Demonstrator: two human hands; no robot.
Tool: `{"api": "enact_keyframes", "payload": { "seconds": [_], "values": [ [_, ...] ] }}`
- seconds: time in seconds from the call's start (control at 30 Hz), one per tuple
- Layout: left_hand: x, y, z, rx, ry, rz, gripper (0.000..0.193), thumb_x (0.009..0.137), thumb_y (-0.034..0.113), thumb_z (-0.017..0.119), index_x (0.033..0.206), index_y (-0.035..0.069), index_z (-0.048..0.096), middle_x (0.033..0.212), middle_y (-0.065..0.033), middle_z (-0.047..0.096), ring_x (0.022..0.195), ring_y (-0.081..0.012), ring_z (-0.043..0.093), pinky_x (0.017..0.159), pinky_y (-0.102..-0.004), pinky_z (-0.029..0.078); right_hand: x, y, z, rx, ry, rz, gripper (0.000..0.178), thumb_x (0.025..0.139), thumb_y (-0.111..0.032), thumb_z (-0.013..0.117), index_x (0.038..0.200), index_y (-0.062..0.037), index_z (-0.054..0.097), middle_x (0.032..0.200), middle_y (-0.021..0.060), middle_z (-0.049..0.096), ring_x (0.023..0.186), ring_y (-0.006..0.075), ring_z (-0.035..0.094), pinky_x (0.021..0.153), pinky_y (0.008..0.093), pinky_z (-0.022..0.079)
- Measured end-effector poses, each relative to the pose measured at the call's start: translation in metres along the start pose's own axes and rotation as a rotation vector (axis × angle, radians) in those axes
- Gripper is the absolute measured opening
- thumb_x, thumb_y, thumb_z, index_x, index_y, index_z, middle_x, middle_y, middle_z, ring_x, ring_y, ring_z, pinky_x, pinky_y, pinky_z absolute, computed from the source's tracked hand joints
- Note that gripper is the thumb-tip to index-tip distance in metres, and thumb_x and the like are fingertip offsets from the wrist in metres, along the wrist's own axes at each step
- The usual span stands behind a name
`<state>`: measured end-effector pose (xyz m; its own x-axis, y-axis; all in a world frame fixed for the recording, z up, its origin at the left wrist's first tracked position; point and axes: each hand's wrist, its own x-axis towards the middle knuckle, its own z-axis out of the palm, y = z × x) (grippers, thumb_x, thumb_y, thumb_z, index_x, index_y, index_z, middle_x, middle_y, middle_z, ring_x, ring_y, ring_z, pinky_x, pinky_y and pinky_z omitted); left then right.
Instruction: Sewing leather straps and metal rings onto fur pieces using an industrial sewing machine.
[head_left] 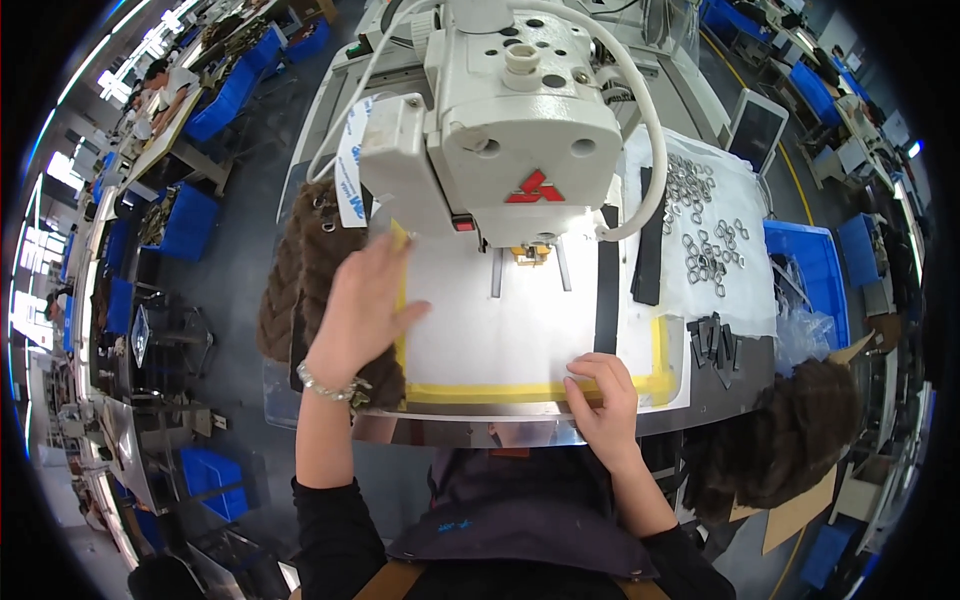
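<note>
A white sewing machine head (530,130) stands over a brightly lit white work plate (490,340) edged with yellow tape. My left hand (358,300) lies with its thumb spread, between a brown fur piece (290,280) and the taped left edge of the plate. The fur has small metal rings near its far end. My right hand (605,400) rests at the near edge of the plate, thumb and fingers apart, beside the near end of a black strip (607,290). Beneath the machine head sits a small yellow-gold clamp (531,256), with two metal bars in front.
To the right, several metal rings (705,250) lie on white cloth, with short black strips (714,345) nearer me. Another long black strip (650,240) lies beside the plate. Brown fur (770,440) hangs at the lower right, near a blue bin (820,270). A screen (757,130) stands behind.
</note>
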<state>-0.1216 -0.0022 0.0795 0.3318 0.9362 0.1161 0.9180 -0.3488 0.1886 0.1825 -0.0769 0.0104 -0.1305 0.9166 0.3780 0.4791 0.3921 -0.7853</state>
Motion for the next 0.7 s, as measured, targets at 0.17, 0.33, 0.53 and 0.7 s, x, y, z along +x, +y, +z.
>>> {"api": "enact_keyframes", "payload": {
  "seconds": [0.17, 0.33, 0.53, 0.7],
  "values": [
    [0.043, 0.002, 0.056, 0.116, -0.106, 0.278, 0.074, 0.086, 0.058, 0.058, 0.127, -0.004, 0.05, 0.136, -0.0228, 0.047, 0.125, -0.0351, 0.048, 0.106, -0.0426, 0.037, -0.003, -0.001, -0.012, -0.24, 0.022, -0.086, 0.025, 0.072, -0.003, 0.072, 0.096, -0.0048, 0.065, 0.1, 0.0106, 0.063, 0.09, 0.0283, 0.059, 0.079, 0.0372, 0.044],
    [0.089, -0.01, 0.076, -0.015, -0.43, 0.112, 0.085, 0.082, 0.068, 0.056, 0.13, -0.002, 0.049, 0.128, -0.0231, 0.055, 0.117, -0.0366, 0.055, 0.1, -0.0422, 0.043, -0.008, 0.011, -0.023, -0.301, 0.055, -0.082, 0.027, 0.072, -0.004, 0.072, 0.099, -0.0053, 0.065, 0.103, 0.0106, 0.063, 0.095, 0.0291, 0.06, 0.083, 0.0379, 0.044],
    [0.1, -0.001, 0.074, -0.229, -0.479, -0.019, 0.085, 0.078, 0.071, 0.059, 0.133, 0.007, 0.05, 0.118, -0.0206, 0.063, 0.114, -0.0343, 0.059, 0.097, -0.0399, 0.046, 0.04, 0.017, -0.047, -0.348, -0.077, -0.103, 0.027, 0.076, -0.005, 0.07, 0.102, -0.0049, 0.065, 0.109, 0.0106, 0.063, 0.1, 0.0324, 0.058, 0.087, 0.0393, 0.045],
    [0.092, 0.001, 0.08, -0.152, -0.393, 0.088, 0.083, 0.081, 0.07, 0.056, 0.133, 0.006, 0.049, 0.122, -0.0203, 0.06, 0.112, -0.0362, 0.059, 0.095, -0.0417, 0.047, 0.09, 0.018, -0.045, -0.355, -0.182, -0.168, 0.028, 0.076, -0.008, 0.072, 0.102, -0.0048, 0.063, 0.111, 0.0111, 0.063, 0.105, 0.0308, 0.058, 0.089, 0.0398, 0.046]
  ]
}}
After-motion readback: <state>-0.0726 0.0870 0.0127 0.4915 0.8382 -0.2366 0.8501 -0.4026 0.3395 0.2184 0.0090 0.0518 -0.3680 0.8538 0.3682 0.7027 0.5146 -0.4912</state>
